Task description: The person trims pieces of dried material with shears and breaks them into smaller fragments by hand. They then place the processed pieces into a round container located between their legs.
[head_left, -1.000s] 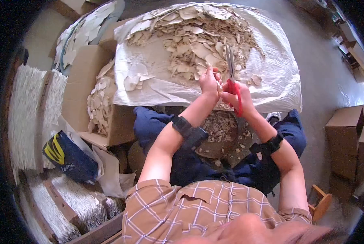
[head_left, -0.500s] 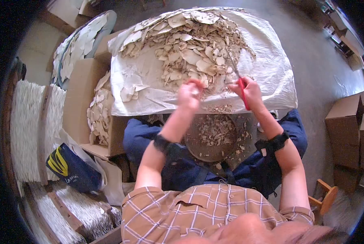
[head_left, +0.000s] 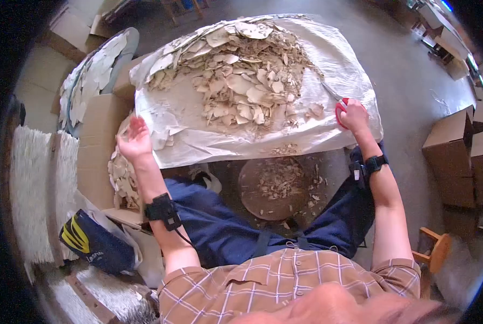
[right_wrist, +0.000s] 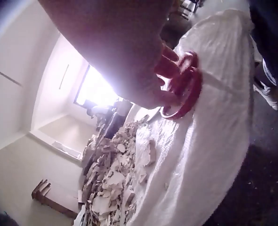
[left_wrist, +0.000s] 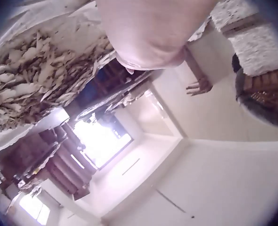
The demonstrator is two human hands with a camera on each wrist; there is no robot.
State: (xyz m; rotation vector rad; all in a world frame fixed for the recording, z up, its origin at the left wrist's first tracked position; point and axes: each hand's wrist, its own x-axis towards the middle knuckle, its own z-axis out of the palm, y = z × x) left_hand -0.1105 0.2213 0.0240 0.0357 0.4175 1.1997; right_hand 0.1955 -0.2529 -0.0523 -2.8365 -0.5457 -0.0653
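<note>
In the head view my right hand (head_left: 356,115) grips red-handled scissors (head_left: 340,112) at the right side of the white cloth, blades pointing up and left. The right wrist view shows fingers in the red handles (right_wrist: 191,92). My left hand (head_left: 135,141) is palm up with fingers loosely spread and nothing in it. It hovers at the cloth's left edge, over the cardboard box (head_left: 98,156) of pale flat pieces (head_left: 123,181). Between the hands, a heap of thin, pale, irregular pieces (head_left: 241,86) lies on the white cloth (head_left: 193,148).
Below the cloth, between the knees, a round container (head_left: 250,202) holds small scraps. A dark blue bag (head_left: 104,243) and stacked white sheets (head_left: 31,189) stand at left. Cardboard boxes (head_left: 449,156) and a wooden stool (head_left: 436,251) are at right. A round tray (head_left: 131,46) bears more pieces.
The hands were together over the cloth, then parted. My left hand has swung left to the box, and my right hand has moved right with the scissors. The head view has shifted a little.
</note>
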